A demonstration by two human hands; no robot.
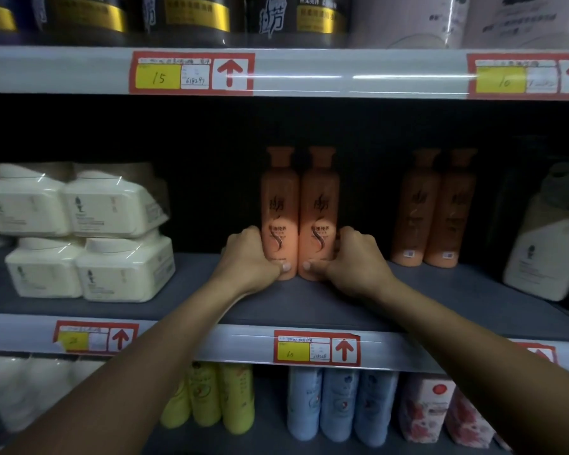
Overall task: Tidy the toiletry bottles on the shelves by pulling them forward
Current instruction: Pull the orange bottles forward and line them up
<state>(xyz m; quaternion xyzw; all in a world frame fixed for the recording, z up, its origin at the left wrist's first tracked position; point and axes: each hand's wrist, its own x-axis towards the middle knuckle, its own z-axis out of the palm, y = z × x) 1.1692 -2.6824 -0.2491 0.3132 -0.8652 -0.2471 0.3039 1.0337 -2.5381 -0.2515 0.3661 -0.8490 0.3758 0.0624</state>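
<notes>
At frame centre, the left hand (248, 257) and right hand (358, 257) each curl fingers round one of two touching orange bottles (298, 211). A jerky or uneven pull could topple these tall bottles off the shelf (309, 307).

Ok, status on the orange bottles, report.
Left hand grips left orange bottle, right hand grips right orange bottle. Both upright, touching. Shelf ahead unobstructed.

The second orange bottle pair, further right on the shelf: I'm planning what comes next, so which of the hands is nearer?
Right. The right hand is nearer that pair; the left hand lies beyond the gripped bottles.
</notes>
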